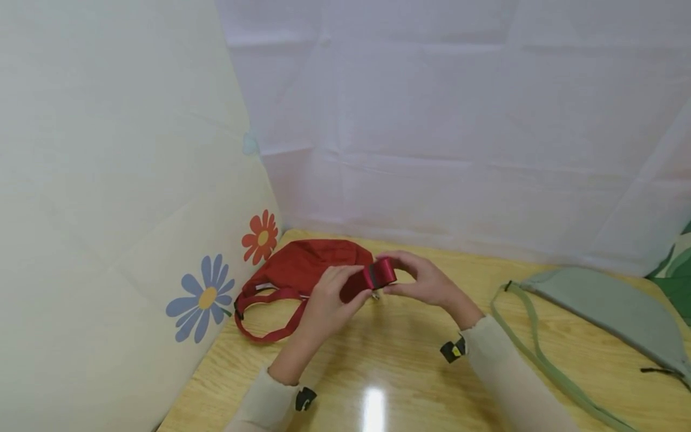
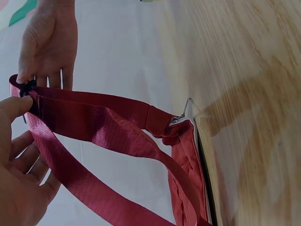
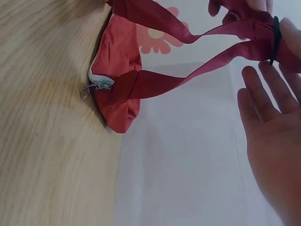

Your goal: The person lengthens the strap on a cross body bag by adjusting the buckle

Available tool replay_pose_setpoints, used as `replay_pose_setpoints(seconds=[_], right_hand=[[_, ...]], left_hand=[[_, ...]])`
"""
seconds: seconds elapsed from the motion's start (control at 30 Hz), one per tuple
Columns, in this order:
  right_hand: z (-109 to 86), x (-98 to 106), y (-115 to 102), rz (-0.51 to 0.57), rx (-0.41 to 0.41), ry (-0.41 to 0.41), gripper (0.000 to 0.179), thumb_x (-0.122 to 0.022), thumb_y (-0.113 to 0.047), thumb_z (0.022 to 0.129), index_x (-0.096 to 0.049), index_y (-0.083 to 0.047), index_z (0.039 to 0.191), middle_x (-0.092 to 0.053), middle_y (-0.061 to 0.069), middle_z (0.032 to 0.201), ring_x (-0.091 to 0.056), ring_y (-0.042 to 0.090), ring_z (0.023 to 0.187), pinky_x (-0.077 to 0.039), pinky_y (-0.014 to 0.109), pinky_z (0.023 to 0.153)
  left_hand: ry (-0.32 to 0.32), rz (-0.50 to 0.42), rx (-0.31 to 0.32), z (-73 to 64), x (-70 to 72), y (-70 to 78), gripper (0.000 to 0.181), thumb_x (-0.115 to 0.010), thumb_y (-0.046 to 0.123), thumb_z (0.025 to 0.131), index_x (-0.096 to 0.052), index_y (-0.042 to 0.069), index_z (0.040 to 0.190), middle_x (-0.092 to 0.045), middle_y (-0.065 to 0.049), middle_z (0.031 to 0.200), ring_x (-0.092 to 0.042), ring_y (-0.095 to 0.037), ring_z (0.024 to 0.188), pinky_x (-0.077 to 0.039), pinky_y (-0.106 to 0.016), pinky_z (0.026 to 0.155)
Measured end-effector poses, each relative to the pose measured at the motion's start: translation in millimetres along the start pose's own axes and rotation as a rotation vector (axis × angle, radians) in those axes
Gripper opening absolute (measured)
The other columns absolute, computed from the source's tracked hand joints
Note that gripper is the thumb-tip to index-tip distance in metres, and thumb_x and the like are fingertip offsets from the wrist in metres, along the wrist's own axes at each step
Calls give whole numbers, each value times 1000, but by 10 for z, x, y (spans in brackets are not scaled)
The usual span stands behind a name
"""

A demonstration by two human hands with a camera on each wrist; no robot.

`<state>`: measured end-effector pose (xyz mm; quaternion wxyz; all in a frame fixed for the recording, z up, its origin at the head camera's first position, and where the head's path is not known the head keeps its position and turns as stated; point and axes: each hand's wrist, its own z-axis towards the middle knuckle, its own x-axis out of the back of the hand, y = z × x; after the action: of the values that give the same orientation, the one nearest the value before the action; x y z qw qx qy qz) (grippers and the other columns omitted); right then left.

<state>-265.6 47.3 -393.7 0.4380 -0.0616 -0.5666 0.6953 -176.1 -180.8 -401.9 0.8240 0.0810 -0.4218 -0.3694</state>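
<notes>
**Red webbing strap (image 2: 117,132) pinched from both sides at its black slider (image 2: 28,87)**

Nearest to us, the left hand (image 1: 324,300) has a narrow grip, holding the strap between thumb and fingers, with the thumb right by the slider. Facing it, the right hand (image 1: 426,283) pinches the looped end, thumb on one side and fingers on the other. We take this two-sided hold as a way to steady the slider and bring the webbing layers under both thumbs; raised above the table (image 1: 415,378), the loop gives the fingers room underneath.

Past the hands, the strap joins the red waist bag (image 1: 318,258), which lies on the table beside the flowered cloth (image 1: 135,150), its metal zipper pull (image 3: 86,91) at one end. Resting there, the bag probably spares our hands its weight. Well apart to the right lies a grey-green bag (image 1: 610,312), out of the way of this work. Farthest back hangs a pale backdrop (image 1: 405,132).
</notes>
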Motion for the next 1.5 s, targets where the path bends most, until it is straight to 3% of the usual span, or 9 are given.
replay_pose_setpoints(seconds=[0.27,0.53,0.73,1.07,1.5], right_hand=[[-16,43,-86,-134,22,17,51,-79,-14,90,-60,-15,138,-62,4,136,-56,22,130,-43,48,110],[-16,63,-216,-285,96,21,47,-81,-16,88,-63,-13,132,-65,-1,129,-59,19,123,-49,45,104],[-13,69,-269,-298,105,17,44,-80,-15,89,-64,-12,130,-65,-1,127,-60,18,122,-49,45,103],[-35,71,-268,-305,100,23,42,-78,-18,91,-63,-13,130,-65,-1,128,-61,19,122,-50,45,102],[-70,125,-223,-258,82,4,37,-73,-18,95,-62,-17,130,-65,-2,126,-59,19,124,-48,45,105]], left_hand=[[-49,0,55,-16,34,-9,44,-82,23,87,-67,8,125,-71,-7,117,-61,-22,106,-55,-43,87],[-44,16,16,-4,28,-17,45,-83,20,86,-66,8,126,-71,-6,116,-60,-21,103,-56,-40,84],[-46,3,22,15,-17,20,49,-84,20,85,-64,9,129,-69,-6,116,-57,-22,105,-54,-41,86],[-27,-12,49,39,-139,58,54,-87,29,82,-65,11,127,-67,-5,109,-55,-20,99,-52,-36,77],[-21,-29,33,20,-65,21,52,-88,24,81,-64,10,125,-69,-8,112,-65,-25,101,-56,-43,84]])
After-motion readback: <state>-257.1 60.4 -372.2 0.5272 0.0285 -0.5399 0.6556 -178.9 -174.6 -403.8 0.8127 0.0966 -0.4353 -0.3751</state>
